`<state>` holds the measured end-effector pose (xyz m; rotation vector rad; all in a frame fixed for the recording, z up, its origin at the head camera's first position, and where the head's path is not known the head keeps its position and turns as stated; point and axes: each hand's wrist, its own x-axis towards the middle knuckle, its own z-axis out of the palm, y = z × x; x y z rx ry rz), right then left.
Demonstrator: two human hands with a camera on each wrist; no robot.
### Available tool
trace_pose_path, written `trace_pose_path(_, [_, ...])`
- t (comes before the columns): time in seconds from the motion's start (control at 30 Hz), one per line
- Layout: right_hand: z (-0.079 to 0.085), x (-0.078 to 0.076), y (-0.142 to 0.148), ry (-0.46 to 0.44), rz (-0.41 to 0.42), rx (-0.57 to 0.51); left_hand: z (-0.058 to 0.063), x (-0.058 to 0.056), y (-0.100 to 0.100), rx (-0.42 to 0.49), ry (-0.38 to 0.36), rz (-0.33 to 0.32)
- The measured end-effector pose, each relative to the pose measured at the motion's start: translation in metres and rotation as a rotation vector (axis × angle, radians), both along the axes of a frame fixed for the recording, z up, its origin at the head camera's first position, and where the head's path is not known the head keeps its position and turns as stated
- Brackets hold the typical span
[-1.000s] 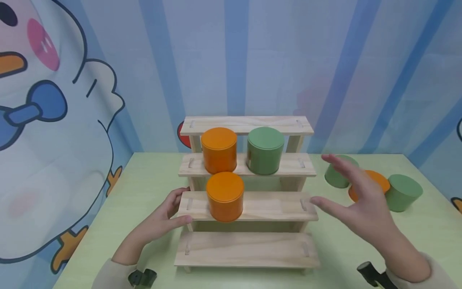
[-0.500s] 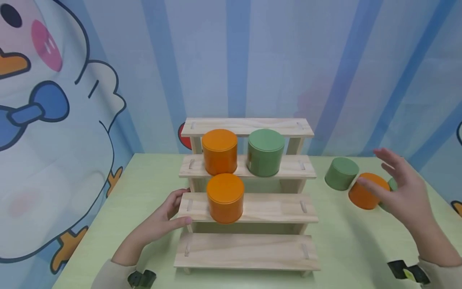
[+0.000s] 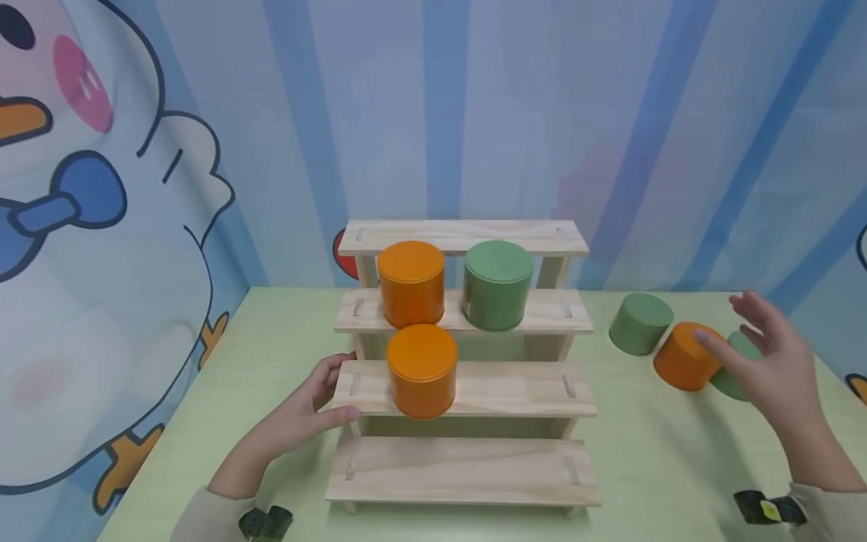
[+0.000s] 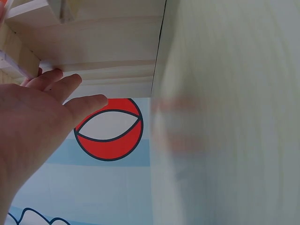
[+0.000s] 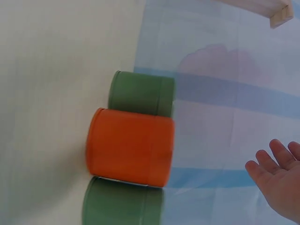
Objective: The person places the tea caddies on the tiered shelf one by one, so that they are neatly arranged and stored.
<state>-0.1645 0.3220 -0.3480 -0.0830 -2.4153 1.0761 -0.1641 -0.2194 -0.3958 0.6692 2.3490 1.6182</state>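
Observation:
A four-tier wooden display stand [image 3: 515,388] stands on the table. My left hand [image 3: 305,410] holds the left end of its second tier from the bottom, thumb at the plank's front edge and fingers along its side. In the left wrist view, some fingers [image 4: 68,86] stretch beside the wood. My right hand [image 3: 779,369], fingers apart and holding nothing, hovers at the right near three round tins. These are a green tin [image 3: 640,325], an orange tin [image 3: 684,360] and another green tin [image 3: 734,376], which the hand partly covers in the head view.
On the stand, an orange tin [image 3: 411,284] and a green tin [image 3: 497,286] share the third tier; another orange tin [image 3: 422,373] sits one tier lower. Behind the pale green table [image 3: 650,467] hangs a striped blue backdrop [image 3: 528,113] with a cartoon duck.
My right hand has moved right, away from the stand and over toward the tins on the table. The left hand has stayed on the stand, and the tins have not moved.

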Motion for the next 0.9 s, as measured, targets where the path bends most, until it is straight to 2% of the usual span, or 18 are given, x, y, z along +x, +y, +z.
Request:
trace_pose_path(0.2, [-0.014, -0.005, 0.009, -0.108, -0.036, -0.030, 0.000, 0.000, 0.000, 0.004, 0.003, -0.002])
trace_pose_path(0.4, [-0.021, -0.007, 0.016, -0.219, -0.049, -0.057, -0.002, -0.001, -0.001, 0.002, 0.018, -0.004])
trace_pose_path(0.57, [-0.031, -0.010, 0.026, -0.271, -0.060, -0.075, -0.003, -0.002, -0.001, -0.001, 0.013, 0.000])
trace_pose_path(0.63, [-0.037, -0.013, 0.031, -0.309, -0.106, -0.050, -0.003, -0.002, -0.001, 0.000, 0.005, 0.001])
trace_pose_path(0.8, [-0.042, -0.016, 0.040, -0.355, -0.087, -0.047, -0.003, -0.002, -0.001, 0.006, -0.002, 0.003])
trace_pose_path(0.9, [-0.040, -0.015, 0.041, -0.365, -0.033, -0.066, -0.003, -0.002, -0.001, 0.009, -0.002, 0.004])
